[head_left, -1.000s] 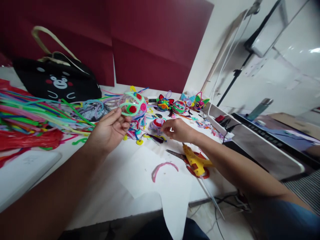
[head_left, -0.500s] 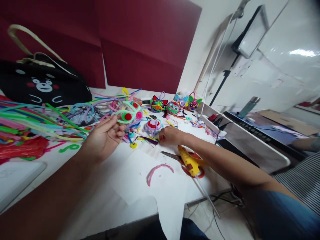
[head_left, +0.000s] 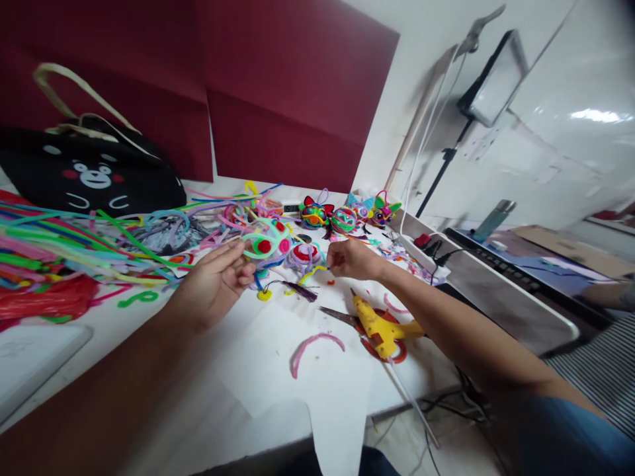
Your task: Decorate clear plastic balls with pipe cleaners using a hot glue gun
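Observation:
My left hand point(head_left: 218, 277) is closed, its fingertips pinching the edge of a clear ball ornament point(head_left: 268, 243) trimmed with light green pipe cleaner and red and pink round pieces. My right hand point(head_left: 350, 259) is closed over the table, and a short yellow pipe cleaner point(head_left: 311, 274) runs out to the left from its fingertips. Between the hands lies a second ball ornament point(head_left: 303, 254), lilac with a red patch. Just below it is a dark purple tassel point(head_left: 303, 291). A curved pink pipe cleaner point(head_left: 315, 347) rests on white paper point(head_left: 268, 363) nearer me.
A yellow glue gun point(head_left: 380, 327) lies over orange-handled scissors point(head_left: 340, 316) at right. Pipe cleaners point(head_left: 74, 241) heap at left before a black bag point(head_left: 94, 175). Several finished ornaments point(head_left: 343, 219) stand at the back. A power strip point(head_left: 431, 248) and another person's arm point(head_left: 602, 295) are farther right.
My right hand has lifted and shifted slightly right, with the yellow pipe cleaner now showing at its fingertips. My left hand still holds the green-trimmed ornament. The view has shifted slightly.

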The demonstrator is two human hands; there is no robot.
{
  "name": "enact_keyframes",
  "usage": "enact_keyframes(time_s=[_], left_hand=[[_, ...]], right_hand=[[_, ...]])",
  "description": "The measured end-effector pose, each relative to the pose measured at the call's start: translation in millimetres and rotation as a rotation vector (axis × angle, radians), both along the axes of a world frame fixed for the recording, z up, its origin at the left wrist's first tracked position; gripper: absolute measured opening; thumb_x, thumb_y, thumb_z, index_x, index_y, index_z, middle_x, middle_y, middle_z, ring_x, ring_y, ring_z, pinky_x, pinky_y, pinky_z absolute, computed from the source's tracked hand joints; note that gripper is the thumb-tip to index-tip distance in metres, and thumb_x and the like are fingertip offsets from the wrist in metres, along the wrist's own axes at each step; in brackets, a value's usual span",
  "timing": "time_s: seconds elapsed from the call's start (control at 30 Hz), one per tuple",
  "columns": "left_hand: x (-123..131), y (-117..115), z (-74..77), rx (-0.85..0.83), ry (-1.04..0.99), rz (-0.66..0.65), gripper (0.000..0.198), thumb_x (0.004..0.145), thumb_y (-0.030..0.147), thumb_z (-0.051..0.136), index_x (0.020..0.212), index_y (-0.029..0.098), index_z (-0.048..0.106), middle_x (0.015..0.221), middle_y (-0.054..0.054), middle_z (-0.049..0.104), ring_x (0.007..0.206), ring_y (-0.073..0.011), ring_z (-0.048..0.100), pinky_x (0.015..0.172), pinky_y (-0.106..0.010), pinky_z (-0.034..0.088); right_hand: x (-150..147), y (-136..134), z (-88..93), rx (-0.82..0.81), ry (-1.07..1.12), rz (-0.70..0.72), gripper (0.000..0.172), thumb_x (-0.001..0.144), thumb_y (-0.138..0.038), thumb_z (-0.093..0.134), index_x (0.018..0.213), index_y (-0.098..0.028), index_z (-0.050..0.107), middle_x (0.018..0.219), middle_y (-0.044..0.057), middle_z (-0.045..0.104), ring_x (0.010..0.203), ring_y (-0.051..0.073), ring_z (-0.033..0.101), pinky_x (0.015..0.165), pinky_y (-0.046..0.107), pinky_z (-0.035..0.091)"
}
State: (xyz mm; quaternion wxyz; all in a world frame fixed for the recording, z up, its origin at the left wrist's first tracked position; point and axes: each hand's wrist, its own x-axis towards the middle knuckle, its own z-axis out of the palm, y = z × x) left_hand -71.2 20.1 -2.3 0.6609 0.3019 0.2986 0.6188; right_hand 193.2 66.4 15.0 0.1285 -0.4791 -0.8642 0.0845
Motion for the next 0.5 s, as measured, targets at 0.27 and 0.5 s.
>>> enact_keyframes(time_s=[0.27, 0.5], left_hand=[[6, -7, 1.5, -0.011, 0.059, -0.065, 0.011, 0.08, 0.008, 0.062, 0.074, 0.015, 0.056, 0.053, 0.006, 0.047, 0.042, -0.0055, 0.047, 0.035, -0.012, 0.034], [4, -8, -0.7, -0.12, 0.187, -0.217, 0.014, 0.08, 0.009, 0.064, 0.069, 0.014, 0.056, 0.045, 0.008, 0.036, 0.032, -0.0022, 0.032, 0.029, -0.01, 0.02]], right_hand=[[9, -5, 6.0, 0.216, 0.126, 0.013, 0.026, 0.074, -0.001, 0.055, 0.087, -0.013, 0.075, 0.084, 0.008, 0.072, 0.069, 0.015, 0.062, 0.069, 0.025, 0.044], [13, -20, 11.3, 0.239, 0.271, 0.04, 0.015, 0.082, -0.012, 0.057, 0.084, -0.015, 0.072, 0.083, 0.007, 0.07, 0.072, 0.016, 0.061, 0.067, 0.026, 0.045]])
